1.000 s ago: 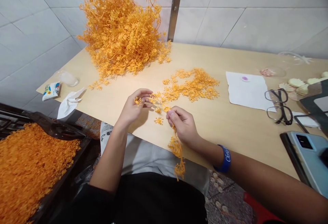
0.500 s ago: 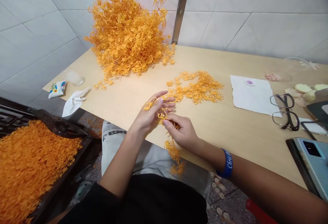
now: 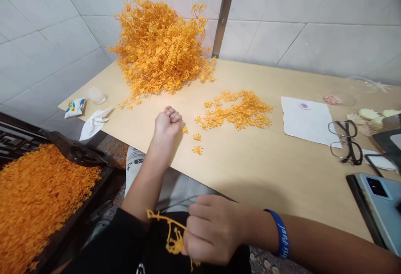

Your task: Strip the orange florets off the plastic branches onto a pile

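Note:
My left hand (image 3: 168,124) is closed in a fist over the table near its front edge; what it holds, if anything, is hidden. Just right of it, several small orange floral pieces (image 3: 197,150) lie on the tabletop. My right hand (image 3: 213,229) is low over my lap, its fingers wrapped round an orange plastic stem (image 3: 169,219) that sticks out to the left with a small cluster hanging from it. Beyond the hands, a flat spread of loose orange pieces (image 3: 247,109) lies mid-table. A tall heap of orange branched stems (image 3: 163,48) stands at the back left.
Tissue (image 3: 94,124), a small packet (image 3: 75,107) and a clear cup (image 3: 96,95) sit at the table's left. Glasses (image 3: 346,142), a white sheet (image 3: 305,119) and a phone (image 3: 380,203) are at the right. A large bin of orange pieces (image 3: 46,190) stands lower left.
My right hand has moved down toward my lap with the stem. My left hand has closed into a fist and shifted slightly left. Small orange pieces now show on the table beside it.

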Available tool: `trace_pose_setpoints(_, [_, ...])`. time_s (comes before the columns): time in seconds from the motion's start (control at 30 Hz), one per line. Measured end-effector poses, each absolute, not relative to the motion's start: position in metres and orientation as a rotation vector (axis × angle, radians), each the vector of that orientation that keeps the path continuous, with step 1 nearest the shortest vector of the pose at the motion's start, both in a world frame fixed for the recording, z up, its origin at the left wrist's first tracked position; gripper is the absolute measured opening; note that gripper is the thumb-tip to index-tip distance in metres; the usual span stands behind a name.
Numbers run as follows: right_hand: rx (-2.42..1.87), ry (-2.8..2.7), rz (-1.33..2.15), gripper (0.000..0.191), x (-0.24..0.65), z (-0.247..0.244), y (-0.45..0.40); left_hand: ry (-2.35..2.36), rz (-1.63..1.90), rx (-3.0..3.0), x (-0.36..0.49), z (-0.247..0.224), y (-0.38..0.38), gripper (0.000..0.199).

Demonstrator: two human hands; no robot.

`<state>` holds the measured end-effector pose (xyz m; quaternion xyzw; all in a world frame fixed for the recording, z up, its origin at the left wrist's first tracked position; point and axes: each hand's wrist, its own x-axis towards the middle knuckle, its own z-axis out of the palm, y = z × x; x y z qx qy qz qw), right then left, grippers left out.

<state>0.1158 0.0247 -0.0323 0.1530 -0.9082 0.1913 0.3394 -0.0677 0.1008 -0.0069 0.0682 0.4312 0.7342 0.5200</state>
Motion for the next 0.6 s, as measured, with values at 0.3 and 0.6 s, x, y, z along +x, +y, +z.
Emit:
trace_pose_setpoints(0.3, [-0.814,-1.85,1.015,0.028,0.113,-0.051,0.07,1.605,1.495,1.136,-0.064,-0.024,0.097,0.022])
trace_pose_setpoints(0.6, [-0.884,-1.663,1.243,0.033,0.112,-0.064,0.075,1.307,1.411,1.409,-0.059,-0.014,0.075,0.051])
